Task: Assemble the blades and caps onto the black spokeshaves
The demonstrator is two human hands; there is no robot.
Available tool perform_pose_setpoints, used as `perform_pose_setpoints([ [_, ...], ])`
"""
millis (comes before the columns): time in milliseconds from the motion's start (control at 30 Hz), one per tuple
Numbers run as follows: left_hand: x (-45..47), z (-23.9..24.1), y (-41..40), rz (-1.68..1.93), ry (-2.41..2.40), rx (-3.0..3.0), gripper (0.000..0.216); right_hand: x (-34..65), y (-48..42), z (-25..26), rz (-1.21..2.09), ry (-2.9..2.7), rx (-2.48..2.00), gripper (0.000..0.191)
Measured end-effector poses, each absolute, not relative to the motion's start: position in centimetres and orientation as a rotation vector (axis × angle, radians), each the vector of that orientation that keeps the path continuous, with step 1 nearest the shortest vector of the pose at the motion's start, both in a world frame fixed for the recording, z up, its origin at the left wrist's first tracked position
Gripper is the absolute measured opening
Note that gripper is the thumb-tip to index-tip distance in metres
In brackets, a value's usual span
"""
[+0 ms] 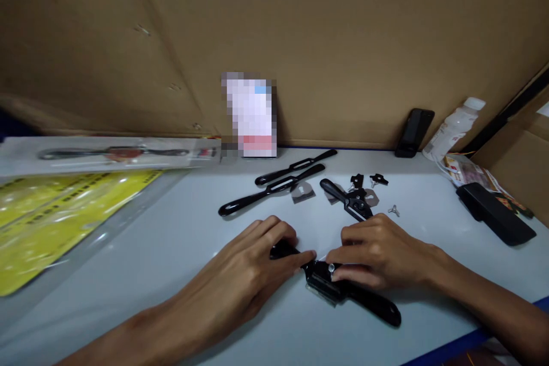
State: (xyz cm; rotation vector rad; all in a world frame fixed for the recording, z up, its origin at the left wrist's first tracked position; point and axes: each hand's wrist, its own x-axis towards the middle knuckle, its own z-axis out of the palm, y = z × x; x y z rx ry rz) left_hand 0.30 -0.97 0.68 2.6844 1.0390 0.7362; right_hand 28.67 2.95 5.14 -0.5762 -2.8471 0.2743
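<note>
Both hands rest on a black spokeshave [343,289] lying on the white tabletop [171,240]. The left hand [253,266] covers its left handle, fingers curled over it, index fingertip reaching the middle body. The right hand [377,251] lies over the middle and right part, fingertips pinched narrow at a small silver screw [331,267] on the body; the right handle sticks out beneath that hand's wrist.

Just beyond the right grip lies a third spokeshave body [347,200] with loose blades [303,193], 2 black knobs [369,180] and a silver wing nut [393,210] close by. Beyond the left grip lie 2 more spokeshaves [274,186], side by side. Well right of the right grip sit a black case [493,211], a bottle [454,126] and a phone [414,131]. Far left of the left grip lie yellow packets [51,217].
</note>
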Motion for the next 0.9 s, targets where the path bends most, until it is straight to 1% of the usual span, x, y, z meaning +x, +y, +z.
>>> perform_pose_setpoints([
  [100, 0.3, 0.5, -1.0, 0.754, 1.005, 2.701, 0.046, 28.5, 2.8, 5.1, 0.179, -2.885, -0.57, 0.032],
  [367, 0.2, 0.3, -1.2, 0.748, 1.007, 2.705, 0.05, 27.7, 2.1, 5.0, 0.122, -2.908, -0.578, 0.03],
  [433, 0.3, 0.5, -1.3, 0.738, 1.028, 2.696, 0.05, 27.4, 1.8, 5.1, 0.086, -2.918, -0.579, 0.028],
  [600, 0.2, 1.1, -1.3, 0.706, 1.03, 2.706, 0.049, 26.9, 1.1, 5.4, 0.031, -2.979, -0.623, 0.012],
  [667, 0.0, 1.3, -1.1, 0.667, 0.988, 2.727, 0.049, 26.8, 1.0, 5.6, 0.071, -2.989, -0.691, 0.01],
  [733, 0.0, 1.4, -1.0, 0.654, 0.954, 2.73, 0.046, 26.7, 1.0, 6.0, 0.185, -2.959, -0.83, 0.009],
  [767, 0.0, 1.3, -0.9, 0.662, 0.953, 2.72, 0.044, 26.7, 1.0, 6.3, 0.263, -2.933, -0.924, 0.017],
  [833, 0.1, 1.0, -1.0, 0.7, 1.007, 2.677, 0.039, 26.6, 1.0, 6.7, 0.409, -2.878, -1.112, 0.04],
  [867, 0.2, 0.9, -1.0, 0.717, 1.031, 2.657, 0.038, 26.5, 1.0, 6.9, 0.463, -2.859, -1.188, 0.048],
  [900, 0.2, 0.7, -1.0, 0.722, 1.034, 2.647, 0.037, 26.4, 0.9, 7.0, 0.5, -2.847, -1.238, 0.05],
])
